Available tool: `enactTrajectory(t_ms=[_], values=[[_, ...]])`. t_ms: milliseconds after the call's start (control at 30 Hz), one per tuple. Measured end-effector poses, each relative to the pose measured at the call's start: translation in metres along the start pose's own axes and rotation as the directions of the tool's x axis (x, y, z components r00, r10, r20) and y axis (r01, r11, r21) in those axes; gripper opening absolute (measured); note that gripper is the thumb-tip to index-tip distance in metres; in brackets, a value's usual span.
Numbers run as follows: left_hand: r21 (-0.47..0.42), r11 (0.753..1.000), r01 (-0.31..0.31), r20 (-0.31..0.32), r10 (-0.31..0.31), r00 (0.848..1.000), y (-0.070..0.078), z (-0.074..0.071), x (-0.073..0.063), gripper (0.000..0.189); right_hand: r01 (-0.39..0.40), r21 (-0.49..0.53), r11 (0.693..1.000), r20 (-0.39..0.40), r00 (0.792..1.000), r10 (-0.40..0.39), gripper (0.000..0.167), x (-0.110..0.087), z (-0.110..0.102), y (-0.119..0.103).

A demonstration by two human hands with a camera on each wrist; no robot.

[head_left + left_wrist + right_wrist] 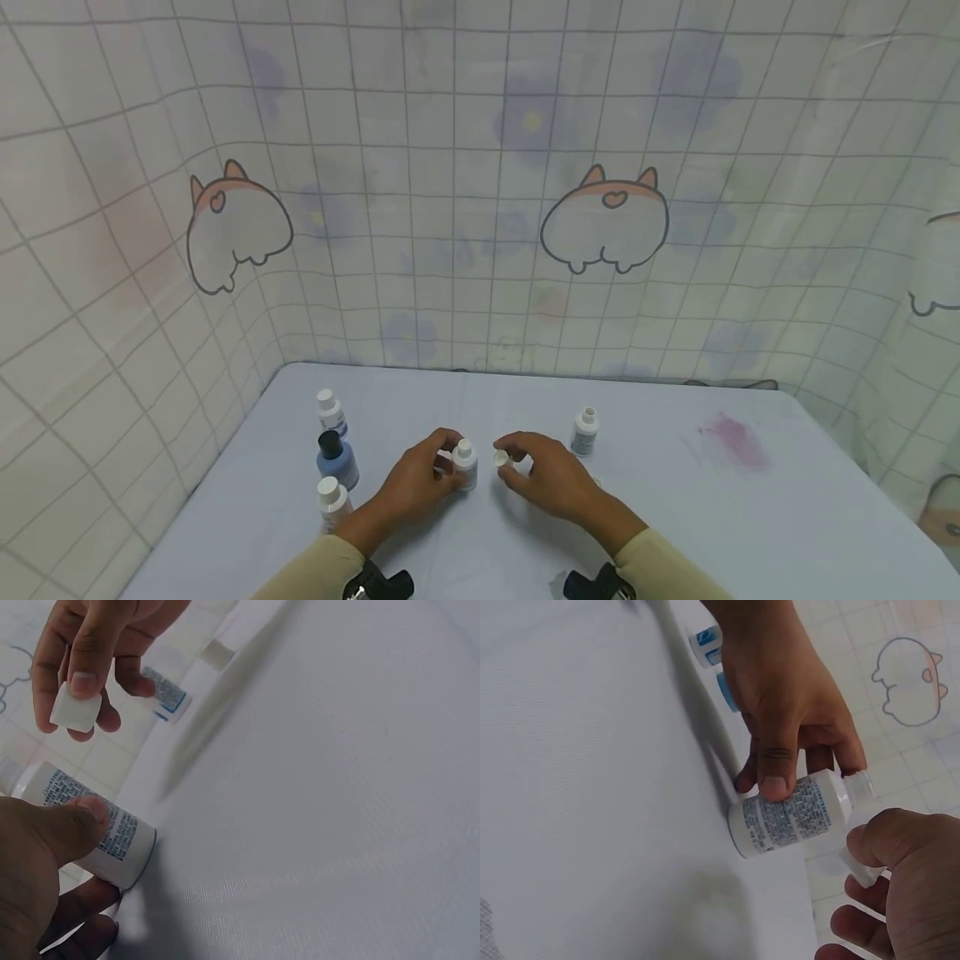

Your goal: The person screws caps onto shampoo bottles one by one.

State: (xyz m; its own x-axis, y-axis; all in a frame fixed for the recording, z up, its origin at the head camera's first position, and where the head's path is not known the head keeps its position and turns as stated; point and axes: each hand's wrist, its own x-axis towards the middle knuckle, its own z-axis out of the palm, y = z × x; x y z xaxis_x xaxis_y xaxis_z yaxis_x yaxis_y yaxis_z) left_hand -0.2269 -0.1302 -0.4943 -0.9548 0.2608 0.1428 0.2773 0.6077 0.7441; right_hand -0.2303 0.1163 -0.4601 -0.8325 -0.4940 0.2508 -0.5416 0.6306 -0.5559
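Note:
In the head view my left hand (422,473) holds a white bottle (465,467) with a printed label, near the middle of the table. The thumb lies across the label in the left wrist view, and the bottle's bare neck (860,787) shows in the right wrist view. My right hand (551,475) pinches a small white cap (76,709) between thumb and fingers. That cap is apart from the bottle, a short way to its right in the head view. Beyond the right hand stands another white bottle (585,432) without a cap.
On the left of the white table (675,517) stand a white-capped bottle (332,412), a blue bottle (339,463) with a black cap and another white-capped bottle (333,502). A loose white cap (217,655) lies on the table. A pink stain (737,442) marks the right side.

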Motion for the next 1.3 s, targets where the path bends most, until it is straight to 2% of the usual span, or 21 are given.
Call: enactTrajectory(t_ms=[467, 967, 1300], values=[[0.007, 1.0, 0.004, 0.022, -0.004, 1.0, -0.002, 0.0, 0.003, 0.052, 0.038, -0.055, 0.998, -0.03, 0.999, -0.04, 0.034, 0.014, -0.005, -0.008], [0.037, 0.999, -0.028, 0.018, 0.028, 0.999, 0.001, -0.001, 0.007, 0.053, 0.007, -0.07, 0.997, 0.043, 0.999, -0.004, 0.035, 0.027, -0.006, -0.013], [0.024, 1.0, -0.018, 0.008, 0.018, 1.0, 0.0, 0.002, 0.006, 0.052, 0.004, -0.055, 0.998, 0.059, 0.998, -0.001, 0.033, 0.029, -0.004, -0.016]])
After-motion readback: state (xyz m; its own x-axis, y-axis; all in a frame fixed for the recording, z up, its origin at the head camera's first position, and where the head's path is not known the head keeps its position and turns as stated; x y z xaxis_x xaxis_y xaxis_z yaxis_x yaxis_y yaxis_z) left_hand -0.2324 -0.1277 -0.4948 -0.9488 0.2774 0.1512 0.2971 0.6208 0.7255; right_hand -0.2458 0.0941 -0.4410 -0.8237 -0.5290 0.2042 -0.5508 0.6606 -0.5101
